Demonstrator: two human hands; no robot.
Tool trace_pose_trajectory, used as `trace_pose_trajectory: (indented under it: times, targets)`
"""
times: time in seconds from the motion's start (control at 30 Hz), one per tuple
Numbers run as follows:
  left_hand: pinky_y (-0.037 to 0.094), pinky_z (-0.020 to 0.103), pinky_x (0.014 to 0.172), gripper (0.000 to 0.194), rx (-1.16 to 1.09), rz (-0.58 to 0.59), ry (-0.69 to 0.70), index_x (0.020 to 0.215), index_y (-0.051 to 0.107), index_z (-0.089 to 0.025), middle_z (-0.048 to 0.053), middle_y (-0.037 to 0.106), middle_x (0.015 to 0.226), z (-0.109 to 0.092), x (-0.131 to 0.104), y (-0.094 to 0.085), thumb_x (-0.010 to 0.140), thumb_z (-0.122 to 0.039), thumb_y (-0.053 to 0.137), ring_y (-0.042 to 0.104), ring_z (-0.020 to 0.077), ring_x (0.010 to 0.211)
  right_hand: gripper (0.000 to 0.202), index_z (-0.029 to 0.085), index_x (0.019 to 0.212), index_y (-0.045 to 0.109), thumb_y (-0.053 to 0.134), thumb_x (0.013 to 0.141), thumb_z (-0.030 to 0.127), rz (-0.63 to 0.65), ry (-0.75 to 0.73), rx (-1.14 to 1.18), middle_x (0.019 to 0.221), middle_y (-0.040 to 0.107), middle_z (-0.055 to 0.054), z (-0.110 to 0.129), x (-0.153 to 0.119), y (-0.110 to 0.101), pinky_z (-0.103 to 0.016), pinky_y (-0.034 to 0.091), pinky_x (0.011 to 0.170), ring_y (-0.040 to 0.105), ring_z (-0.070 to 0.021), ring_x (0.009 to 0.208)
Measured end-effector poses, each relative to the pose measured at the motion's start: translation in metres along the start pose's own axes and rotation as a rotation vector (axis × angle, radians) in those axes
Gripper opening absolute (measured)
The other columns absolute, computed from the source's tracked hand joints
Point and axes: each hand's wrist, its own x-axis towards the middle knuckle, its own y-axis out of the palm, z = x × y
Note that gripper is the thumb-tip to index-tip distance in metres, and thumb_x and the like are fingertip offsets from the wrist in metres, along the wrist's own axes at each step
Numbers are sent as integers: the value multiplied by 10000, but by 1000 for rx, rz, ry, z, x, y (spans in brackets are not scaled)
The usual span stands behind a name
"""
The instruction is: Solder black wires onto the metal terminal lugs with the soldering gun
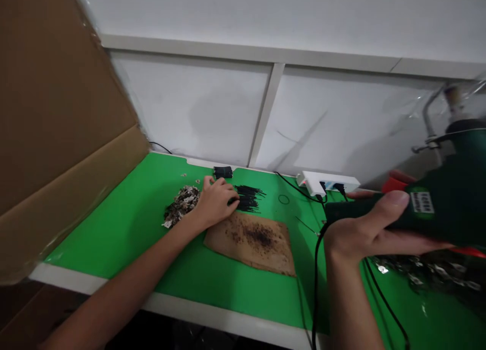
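My left hand (218, 199) rests beside a row of thin black rods (249, 199), its fingers curled at their left end; what the fingertips hold, if anything, is hidden. Left of it lies a heap of small metal pieces (182, 204). Just behind the hand sits a small black bundle (223, 172). In front of the rods is a brown board (261, 244) with dark scorch marks. My right hand (374, 228) is wrapped round a dark green heat gun (448, 188), held raised above the right side of the table.
A white power strip (341, 182) with black plugs stands by the wall. Black cords run down the green table (106, 223). More metal pieces (436, 271) lie at the right under the heat gun. Tall cardboard (64, 112) borders the left side.
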Motion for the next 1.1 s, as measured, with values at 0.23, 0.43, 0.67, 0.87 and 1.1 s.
trace_pose_trajectory:
  times: [0.23,0.43,0.67,0.87,1.1]
  targets:
    - [317,477,896,206,-4,-8,22,815,732,-191,58,764,914,-7,1,-1,942,-200,569,600,253,960,602,212,1332,540,709,827,493,-119,-248,4,1094,646,-134,-7,-7,1,-431,567,598,680,-288,829]
    - [343,465,887,181,-9,-81,2,795,681,-182,64,749,892,-6,0,2,924,-180,553,599,245,924,264,234,993,539,697,860,399,-311,-331,35,981,666,-63,-8,-15,24,-334,453,517,520,-135,556]
    - [322,407,887,185,-208,-288,6,834,654,-210,17,762,902,-13,-7,-18,969,-210,527,630,191,884,463,199,975,579,855,682,428,-21,-28,-21,910,708,-76,-16,-23,27,-326,529,608,619,-169,642]
    - [323,395,859,196,-273,-474,12,799,628,-219,-3,755,840,-24,-12,-32,974,-224,539,638,170,819,439,182,1007,628,854,698,396,225,106,9,971,755,-83,-11,-28,25,-342,566,654,639,-157,617]
    - [321,383,848,183,-230,-520,22,799,631,-220,-10,755,829,-25,-12,-33,963,-209,548,646,165,803,456,181,1044,662,878,682,354,343,134,45,1028,762,-93,-4,-33,25,-393,589,858,718,-207,853]
